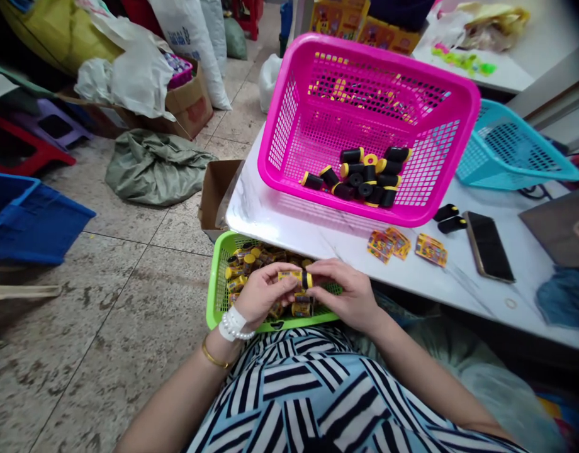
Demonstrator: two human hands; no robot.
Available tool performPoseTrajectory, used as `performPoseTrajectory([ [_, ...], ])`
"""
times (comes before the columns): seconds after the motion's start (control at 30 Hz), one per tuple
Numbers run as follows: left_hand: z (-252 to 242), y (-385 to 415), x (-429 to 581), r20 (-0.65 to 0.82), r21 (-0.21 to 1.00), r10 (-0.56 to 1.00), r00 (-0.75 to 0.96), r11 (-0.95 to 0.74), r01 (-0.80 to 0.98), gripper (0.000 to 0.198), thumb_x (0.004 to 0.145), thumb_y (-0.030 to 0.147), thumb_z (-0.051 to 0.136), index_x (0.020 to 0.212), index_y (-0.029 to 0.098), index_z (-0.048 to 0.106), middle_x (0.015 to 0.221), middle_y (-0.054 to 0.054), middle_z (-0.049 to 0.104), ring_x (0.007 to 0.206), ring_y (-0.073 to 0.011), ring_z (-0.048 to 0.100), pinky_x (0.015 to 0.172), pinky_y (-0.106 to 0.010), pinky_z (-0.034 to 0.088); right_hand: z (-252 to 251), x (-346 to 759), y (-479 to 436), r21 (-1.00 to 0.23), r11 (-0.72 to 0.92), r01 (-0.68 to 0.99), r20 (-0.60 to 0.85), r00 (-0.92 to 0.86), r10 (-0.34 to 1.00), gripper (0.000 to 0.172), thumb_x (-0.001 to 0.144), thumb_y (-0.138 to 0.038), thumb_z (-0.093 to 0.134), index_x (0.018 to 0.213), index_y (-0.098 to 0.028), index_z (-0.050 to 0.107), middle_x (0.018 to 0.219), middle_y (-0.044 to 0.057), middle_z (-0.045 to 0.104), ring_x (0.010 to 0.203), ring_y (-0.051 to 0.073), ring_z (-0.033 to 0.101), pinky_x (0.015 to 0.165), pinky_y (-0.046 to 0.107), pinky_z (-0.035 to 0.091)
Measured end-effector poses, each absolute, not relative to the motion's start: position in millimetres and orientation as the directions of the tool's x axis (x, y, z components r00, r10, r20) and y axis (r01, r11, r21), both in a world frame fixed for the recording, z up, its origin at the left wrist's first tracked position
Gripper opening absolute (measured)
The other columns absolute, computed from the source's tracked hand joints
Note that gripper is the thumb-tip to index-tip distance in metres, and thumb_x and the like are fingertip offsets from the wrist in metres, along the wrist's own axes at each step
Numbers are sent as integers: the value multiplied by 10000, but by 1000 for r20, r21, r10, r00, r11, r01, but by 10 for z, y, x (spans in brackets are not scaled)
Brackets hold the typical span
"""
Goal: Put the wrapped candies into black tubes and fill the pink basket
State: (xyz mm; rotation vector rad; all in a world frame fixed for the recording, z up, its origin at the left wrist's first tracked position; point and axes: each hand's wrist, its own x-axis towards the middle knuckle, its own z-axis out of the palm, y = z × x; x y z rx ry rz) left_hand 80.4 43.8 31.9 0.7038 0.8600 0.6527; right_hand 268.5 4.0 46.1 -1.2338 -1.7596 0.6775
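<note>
**White marble-look tabletop, three baskets, one roll in hand**

White marble-look table (pixel 318 234) fills the right half of the frame above a speckled tile floor (pixel 129 302). At lower centre, a seated person in a striped garment holds a small roll (pixel 296 277) level between both hands, just above a green basket (pixel 214 296) tucked under the table's near edge. The left hand (pixel 261 292), with pearl and gold bracelets at the wrist, pinches the roll's yellow-labelled end with thumb and fingertips. The right hand (pixel 348 296) pinches the black end in the same way, its other fingers curled close together.

The green basket holds many yellow-labelled rolls (pixel 245 267). At upper centre, a pink basket (pixel 280 113) sits on the table with a cluster of black-and-yellow rolls (pixel 365 173) in its near corner, and a blue basket (pixel 516 151) lies just beside it at right. Between the pink basket and the table's near edge lie three printed labels (pixel 400 244), two black rolls (pixel 447 218) and a dark phone (pixel 488 245). At left on the floor are a blue crate (pixel 29 217), a crumpled green cloth (pixel 152 167) and an open cardboard box (pixel 218 189).
</note>
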Motion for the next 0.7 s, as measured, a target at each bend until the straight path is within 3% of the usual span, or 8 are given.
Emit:
performPoseTrajectory([
  [0.17, 298, 432, 850, -347, 863, 807, 479, 474, -173, 397, 714, 342, 809, 1053, 156, 718, 714, -40, 695, 540, -118, 600, 546, -227, 479, 381, 2665, 58, -743, 438, 506, 443, -119, 889, 264, 835, -203, 707, 1097, -242, 700, 1004, 89, 716, 909, 201, 704, 800, 349, 601],
  [0.27, 276, 433, 820, -391, 811, 759, 521, 551, -195, 493, 730, 432, 780, 1122, 152, 673, 717, -62, 696, 552, -150, 624, 511, -233, 464, 378, 2714, 49, -703, 474, 530, 457, -174, 872, 275, 855, -186, 680, 1124, -238, 699, 1042, 101, 705, 944, 202, 701, 820, 345, 602],
  [0.33, 246, 429, 776, -434, 770, 726, 533, 606, -199, 464, 741, 479, 757, 1051, 144, 671, 667, -45, 663, 498, -122, 574, 461, -208, 411, 352, 2726, 36, -678, 521, 518, 469, -241, 850, 295, 862, -164, 668, 1149, -228, 692, 1075, 113, 698, 982, 203, 693, 840, 341, 601],
  [0.43, 197, 413, 745, -419, 815, 743, 522, 561, -143, 392, 760, 466, 743, 958, 137, 664, 621, 1, 605, 474, -81, 506, 460, -186, 378, 262, 2671, 26, -697, 534, 479, 483, -237, 843, 284, 829, -171, 717, 1111, -205, 699, 1030, 115, 709, 927, 192, 703, 789, 315, 612],
  [0.57, 161, 375, 802, -322, 916, 815, 482, 396, -57, 404, 787, 468, 715, 1004, 136, 641, 673, 18, 586, 528, -86, 509, 507, -202, 415, 177, 2573, 28, -769, 438, 466, 450, -93, 888, 246, 781, -208, 773, 1022, -201, 721, 938, 91, 725, 823, 177, 711, 710, 290, 612],
  [0.7, 123, 334, 819, -335, 901, 782, 526, 429, -65, 458, 856, 536, 603, 1107, 156, 553, 675, 29, 565, 511, -90, 499, 489, -207, 397, 227, 2606, 2, -732, 463, 500, 465, -130, 876, 248, 810, -173, 733, 1056, -200, 713, 980, 103, 726, 866, 182, 714, 757, 297, 614],
])
